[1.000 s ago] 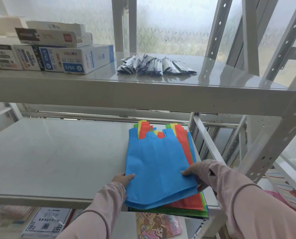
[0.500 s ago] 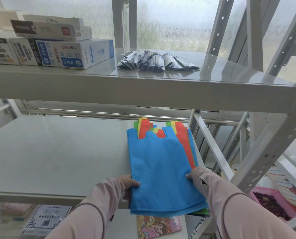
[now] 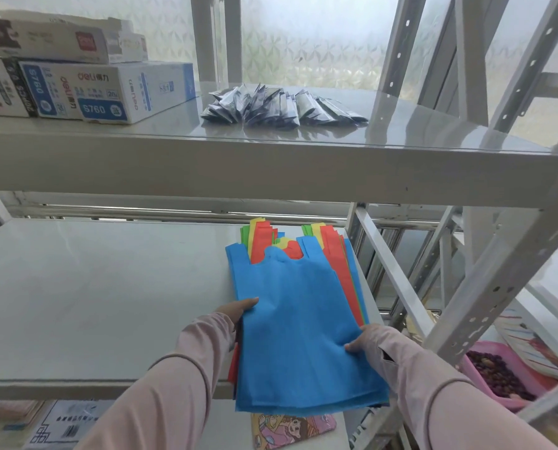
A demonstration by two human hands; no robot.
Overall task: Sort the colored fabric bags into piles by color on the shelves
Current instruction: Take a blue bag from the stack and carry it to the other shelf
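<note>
A stack of fabric bags, blue on top with red, yellow and green edges showing beyond the fingers, is held at the front right of the lower shelf, its near end overhanging the shelf edge. The left hand grips the stack's left edge; the right hand is clasped on its right edge.

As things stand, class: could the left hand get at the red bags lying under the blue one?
Probably yes. The left hand already grips the stack's left edge, where the red bags peek out beside the blue bag. Only that blue bag covers them.
</note>
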